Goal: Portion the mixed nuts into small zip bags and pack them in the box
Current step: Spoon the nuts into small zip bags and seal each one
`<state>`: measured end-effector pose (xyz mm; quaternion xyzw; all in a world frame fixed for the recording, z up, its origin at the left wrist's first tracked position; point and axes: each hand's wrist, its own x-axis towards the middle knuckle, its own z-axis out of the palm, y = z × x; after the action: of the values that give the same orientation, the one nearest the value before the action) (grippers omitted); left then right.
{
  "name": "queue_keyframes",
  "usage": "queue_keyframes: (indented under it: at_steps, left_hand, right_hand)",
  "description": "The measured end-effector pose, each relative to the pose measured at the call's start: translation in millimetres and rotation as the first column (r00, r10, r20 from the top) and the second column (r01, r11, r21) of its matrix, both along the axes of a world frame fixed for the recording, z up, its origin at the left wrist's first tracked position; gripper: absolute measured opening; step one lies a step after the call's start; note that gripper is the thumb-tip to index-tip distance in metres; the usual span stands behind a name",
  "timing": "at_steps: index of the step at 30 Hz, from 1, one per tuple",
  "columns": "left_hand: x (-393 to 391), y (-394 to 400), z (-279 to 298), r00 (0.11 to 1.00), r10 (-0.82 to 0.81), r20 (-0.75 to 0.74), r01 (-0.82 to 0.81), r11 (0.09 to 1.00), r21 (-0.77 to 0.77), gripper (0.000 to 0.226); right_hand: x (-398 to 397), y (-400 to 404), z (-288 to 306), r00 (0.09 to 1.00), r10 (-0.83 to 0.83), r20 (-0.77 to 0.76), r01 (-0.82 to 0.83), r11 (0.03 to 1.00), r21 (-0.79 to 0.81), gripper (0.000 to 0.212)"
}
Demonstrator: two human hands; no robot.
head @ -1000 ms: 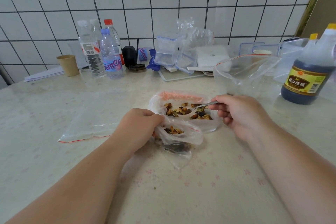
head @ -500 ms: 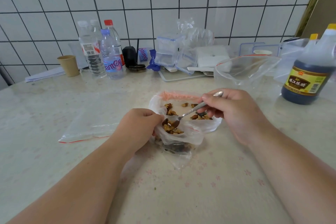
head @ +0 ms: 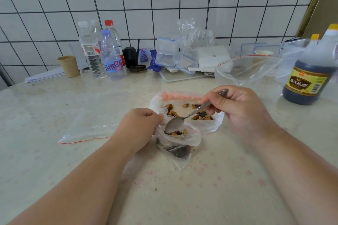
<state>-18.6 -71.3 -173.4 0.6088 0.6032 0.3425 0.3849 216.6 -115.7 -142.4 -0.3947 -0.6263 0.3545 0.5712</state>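
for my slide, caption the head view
Left hand holds a small zip bag open while right hand tips a spoon of nuts in.

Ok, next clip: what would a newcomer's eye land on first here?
Probably the two hands at the table's centre: the left hand grips the mouth of a small zip bag while the right hand tips a metal spoon into it. Just behind lies the larger bag of mixed nuts. At the far right stands a dark vinegar bottle.
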Motion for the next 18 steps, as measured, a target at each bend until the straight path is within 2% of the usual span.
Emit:
queue_keyframes:
  at_steps: [2, 4, 8, 11, 14, 18]
  left_hand:
    - [0.0, -0.1, 0.3, 1.0, -0.003, -0.008, 0.002, 1.0, -0.005, 0.038]
    - [0.4, 0.1, 0.3, 1.0, 0.007, -0.005, -0.008, 1.0, -0.013, 0.036]
    - [1.2, 0.9, -0.5, 1.0, 0.018, -0.023, -0.019, 1.0, -0.022, 0.038]
    - [1.3, 1.6, -1.3, 0.999, 0.008, -0.041, -0.008, 1.0, -0.013, 0.037]
    - [1.6, 2.6, -2.1, 0.998, 0.007, -0.06, -0.007, 1.0, -0.008, 0.036]
    - [2.4, 3.7, -2.5, 0.997, 0.011, -0.077, -0.012, 1.0, -0.016, 0.036]
  right_hand:
    - [2.6, 3.4, -0.4, 0.992, -0.083, -0.093, 0.08, 0.996, -0.038, 0.017]
    - [5.0, 7.4, -3.4, 0.971, -0.212, -0.112, 0.204, 0.976, -0.076, 0.016]
    - [5.2, 15.0, -15.2, 0.873, -0.464, 0.146, 0.479, 0.873, -0.088, 0.015]
    - [-0.3, 20.2, -21.9, 0.836, -0.458, 0.304, 0.503, 0.86, -0.088, 0.013]
    - [-6.7, 23.5, -23.3, 0.794, -0.389, 0.468, 0.454, 0.89, -0.031, 0.013]
    - [-9.9, 24.9, -24.2, 0.792, -0.306, 0.529, 0.366, 0.931, -0.009, 0.018]
